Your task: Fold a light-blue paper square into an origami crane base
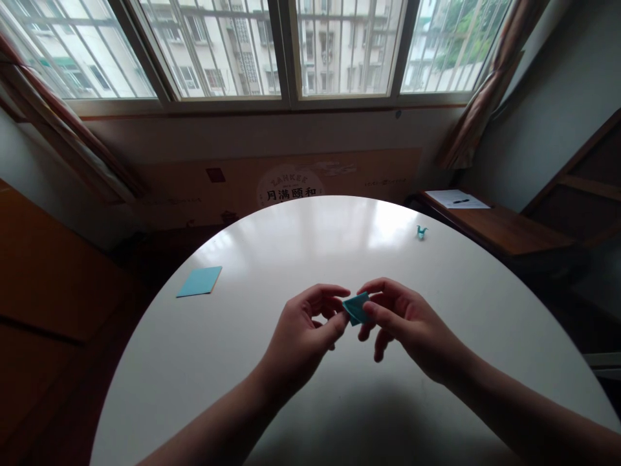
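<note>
Between my two hands, above the table, is a small folded piece of teal origami paper (356, 309). My left hand (308, 330) pinches its left corner, the thumb below and the forefinger stretched past the top. My right hand (407, 320) grips its right side between thumb and fingers, with the lower fingers hanging loose. A stack of light-blue square paper (199, 282) lies at the left of the table. Toward the far right stands a small folded teal paper figure (421, 232), apart from both hands.
The round white table (194, 388) curves away toward the window (286, 52). Past its right edge is a brown wooden side table (524, 230) bearing a white sheet (446, 197) and a dark pen (460, 201). Curtains (478, 113) hang at both sides.
</note>
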A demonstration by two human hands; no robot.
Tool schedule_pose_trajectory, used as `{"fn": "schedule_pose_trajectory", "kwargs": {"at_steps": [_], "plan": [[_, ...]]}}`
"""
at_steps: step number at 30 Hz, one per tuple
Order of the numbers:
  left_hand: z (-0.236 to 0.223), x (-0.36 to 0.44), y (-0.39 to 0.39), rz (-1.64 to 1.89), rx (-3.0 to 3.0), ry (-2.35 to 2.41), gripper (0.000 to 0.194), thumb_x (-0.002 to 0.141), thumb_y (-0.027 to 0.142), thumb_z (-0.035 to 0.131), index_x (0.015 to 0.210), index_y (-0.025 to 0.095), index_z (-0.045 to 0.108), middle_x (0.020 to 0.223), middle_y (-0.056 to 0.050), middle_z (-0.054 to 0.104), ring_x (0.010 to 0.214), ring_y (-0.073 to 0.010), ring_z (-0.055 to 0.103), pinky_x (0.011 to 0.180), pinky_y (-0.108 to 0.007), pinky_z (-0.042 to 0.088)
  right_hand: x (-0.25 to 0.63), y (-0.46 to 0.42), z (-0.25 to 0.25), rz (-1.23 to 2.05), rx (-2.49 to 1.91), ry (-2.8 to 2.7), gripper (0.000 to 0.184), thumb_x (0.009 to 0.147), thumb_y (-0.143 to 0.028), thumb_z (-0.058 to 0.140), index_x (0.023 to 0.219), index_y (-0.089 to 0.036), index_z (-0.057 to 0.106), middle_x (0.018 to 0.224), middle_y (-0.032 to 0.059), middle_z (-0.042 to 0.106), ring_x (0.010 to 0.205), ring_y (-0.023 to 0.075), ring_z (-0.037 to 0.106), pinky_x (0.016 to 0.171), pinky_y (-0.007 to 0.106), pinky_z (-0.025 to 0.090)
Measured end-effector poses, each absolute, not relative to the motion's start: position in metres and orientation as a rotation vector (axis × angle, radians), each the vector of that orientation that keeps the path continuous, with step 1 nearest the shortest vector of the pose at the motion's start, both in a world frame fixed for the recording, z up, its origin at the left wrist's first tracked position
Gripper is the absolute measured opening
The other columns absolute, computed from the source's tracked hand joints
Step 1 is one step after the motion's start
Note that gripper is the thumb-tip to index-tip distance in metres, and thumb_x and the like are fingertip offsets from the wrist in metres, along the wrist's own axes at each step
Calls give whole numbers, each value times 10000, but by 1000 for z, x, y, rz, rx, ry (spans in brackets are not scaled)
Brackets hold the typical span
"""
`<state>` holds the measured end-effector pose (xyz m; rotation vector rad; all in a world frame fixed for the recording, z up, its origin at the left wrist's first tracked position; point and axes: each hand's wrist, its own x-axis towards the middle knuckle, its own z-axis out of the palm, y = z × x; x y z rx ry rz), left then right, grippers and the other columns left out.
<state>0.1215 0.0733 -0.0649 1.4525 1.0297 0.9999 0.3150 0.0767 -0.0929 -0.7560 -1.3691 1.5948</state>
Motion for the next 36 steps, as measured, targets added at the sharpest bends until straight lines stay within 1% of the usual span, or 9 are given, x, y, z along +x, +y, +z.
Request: {"fn": "schedule_pose_trajectory", "kwargs": {"at_steps": [7, 10, 14, 19, 22, 26, 28, 32, 36], "plan": [[-71, 123, 78, 1081, 1050, 995, 273, 758, 214, 733, 1012, 139, 668, 842, -45, 641, 665, -122, 525, 483, -176, 442, 312, 76, -95, 1605, -840, -1419, 451, 882, -307, 743, 1274, -244, 529, 1099, 80, 637, 955, 227, 647, 603, 267, 590], [-75, 127, 76, 1055, 1021, 979, 226, 741, 260, 749, 906, 125, 676, 821, -55, 630, 663, -122, 515, 478, -175, 439, 312, 77, -96, 1530, -884, -1534, 314, 862, -276, 756, 1138, -214, 621, 1063, 70, 639, 947, 223, 633, 569, 227, 553], [-81, 132, 72, 978, 1060, 981, 203, 716, 260, 734, 841, 117, 662, 775, -57, 613, 677, -143, 533, 470, -185, 446, 312, 79, -99, 1495, -851, -1481, 147, 887, -273, 722, 973, -170, 662, 885, 47, 631, 781, 166, 592, 499, 185, 483], [-81, 131, 75, 805, 1218, 994, 192, 726, 229, 687, 880, 122, 649, 771, -52, 608, 713, -164, 556, 500, -205, 470, 314, 82, -100, 1527, -806, -1381, 159, 886, -267, 726, 1000, -172, 672, 885, 41, 616, 752, 144, 582, 497, 178, 492], [-77, 123, 80, 869, 1316, 1040, 255, 726, 183, 636, 977, 137, 650, 921, -75, 639, 770, -183, 581, 523, -236, 504, 316, 84, -98, 1536, -824, -1371, 174, 883, -285, 731, 1004, -176, 671, 920, 51, 625, 808, 165, 596, 498, 182, 510], [-71, 114, 82, 1009, 1408, 1024, 320, 846, 288, 640, 1147, 180, 636, 1033, -80, 648, 872, -207, 606, 578, -257, 533, 318, 84, -95, 1564, -874, -1475, 189, 883, -304, 730, 999, -165, 673, 892, 60, 642, 805, 184, 618, 477, 188, 514], [-70, 112, 82, 962, 1498, 1015, 304, 872, 353, 667, 1121, 179, 666, 979, -75, 667, 845, -203, 614, 590, -255, 525, 317, 82, -94, 1579, -898, -1543, 196, 866, -302, 747, 972, -153, 677, 872, 66, 656, 794, 197, 634, 470, 194, 516], [-68, 114, 81, 883, 1541, 1071, 221, 858, 354, 696, 902, 138, 708, 783, -63, 663, 702, -177, 596, 534, -236, 488, 314, 81, -94, 1595, -914, -1540, 215, 854, -316, 762, 930, -138, 666, 835, 70, 661, 791, 211, 653, 479, 205, 533], [-68, 117, 81, 879, 1437, 1076, 239, 832, 364, 713, 863, 128, 686, 752, -50, 650, 658, -157, 569, 491, -213, 472, 315, 82, -97, 1635, -821, -1416, 196, 903, -323, 714, 962, -157, 629, 899, 66, 649, 879, 235, 675, 488, 209, 546]]}}
